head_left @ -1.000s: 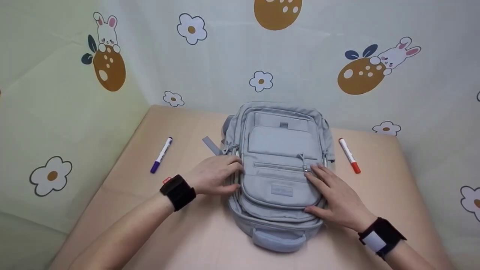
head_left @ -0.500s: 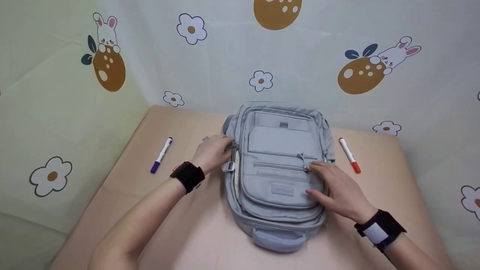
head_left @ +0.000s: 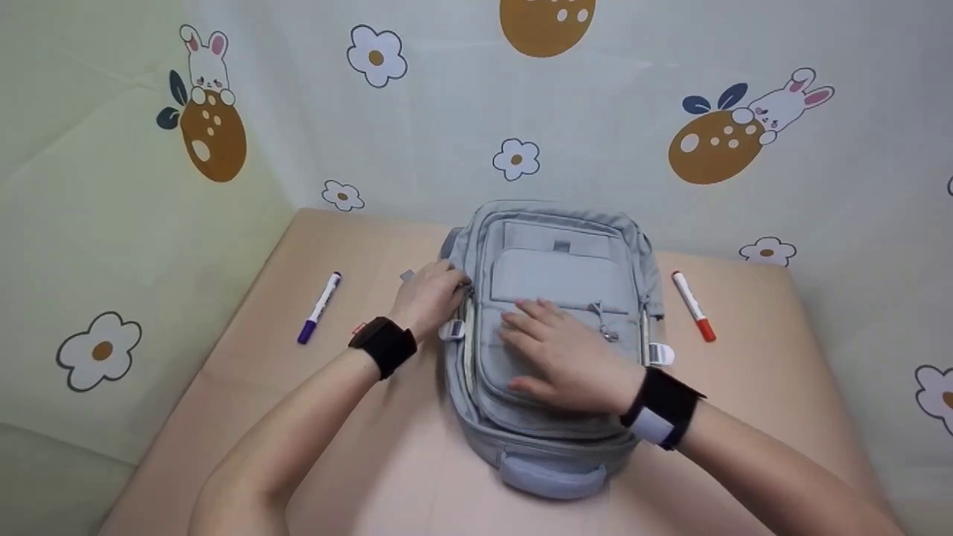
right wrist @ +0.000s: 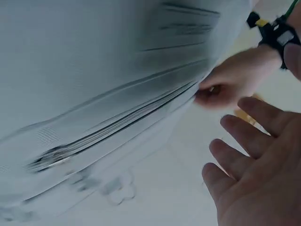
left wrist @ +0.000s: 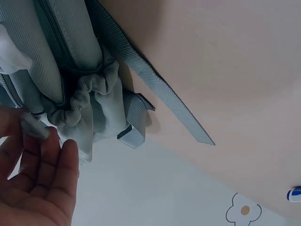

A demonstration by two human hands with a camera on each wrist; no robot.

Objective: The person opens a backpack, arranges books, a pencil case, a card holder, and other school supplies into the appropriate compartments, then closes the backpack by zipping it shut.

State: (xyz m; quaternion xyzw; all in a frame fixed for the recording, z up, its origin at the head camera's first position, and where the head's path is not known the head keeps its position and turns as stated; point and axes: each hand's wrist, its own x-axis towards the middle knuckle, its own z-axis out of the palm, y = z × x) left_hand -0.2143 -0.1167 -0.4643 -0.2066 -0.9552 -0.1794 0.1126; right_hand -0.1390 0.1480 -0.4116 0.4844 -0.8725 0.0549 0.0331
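backpack (head_left: 555, 298) under both hands' fingers (head_left: 521, 320)

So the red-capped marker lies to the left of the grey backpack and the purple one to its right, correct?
Not quite: they are swapped. In the head view the red-capped marker lies to the right of the grey backpack, and the purple one to its left, both on the table.

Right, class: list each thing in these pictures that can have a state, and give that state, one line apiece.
Backpack: lying flat on the table, side zip partly open.
Purple pen: capped, lying left of the backpack.
Red pen: capped, lying right of it.
Left hand: fingers pinching the zip pull.
Right hand: open, flat on the front pocket.
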